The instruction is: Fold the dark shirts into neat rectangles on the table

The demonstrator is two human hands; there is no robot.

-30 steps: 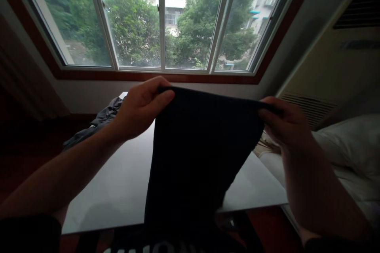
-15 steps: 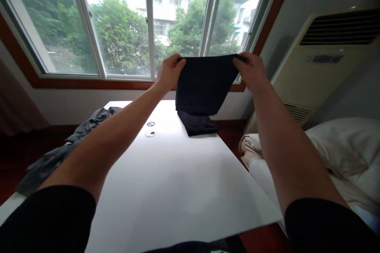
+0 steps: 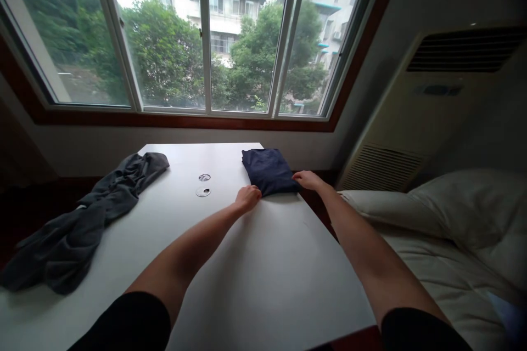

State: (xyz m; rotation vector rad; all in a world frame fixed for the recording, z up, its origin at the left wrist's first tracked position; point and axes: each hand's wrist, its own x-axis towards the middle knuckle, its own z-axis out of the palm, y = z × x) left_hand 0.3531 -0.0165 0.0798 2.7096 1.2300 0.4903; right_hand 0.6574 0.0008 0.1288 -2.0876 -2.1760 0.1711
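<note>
A folded navy garment (image 3: 269, 169) lies flat near the far right corner of the white table (image 3: 255, 263); its exact kind cannot be made out. At its near left corner, my left hand (image 3: 248, 197) is closed, fingers curled on the cloth's edge. My right hand (image 3: 308, 180) pinches the near right corner, just over the table's right edge. Both forearms reach forward across the tabletop.
A crumpled dark grey garment (image 3: 99, 214) lies along the table's left side. Two round cable-hole pieces (image 3: 203, 192) sit left of the navy cloth. On the right are a cream padded seat (image 3: 448, 252) and a floor-standing air conditioner (image 3: 411, 115). A window (image 3: 242, 38) spans the far wall.
Both hands have come down from in front of the window, lowering the raised part of the navy garment onto the table. It now lies flat and folded.
</note>
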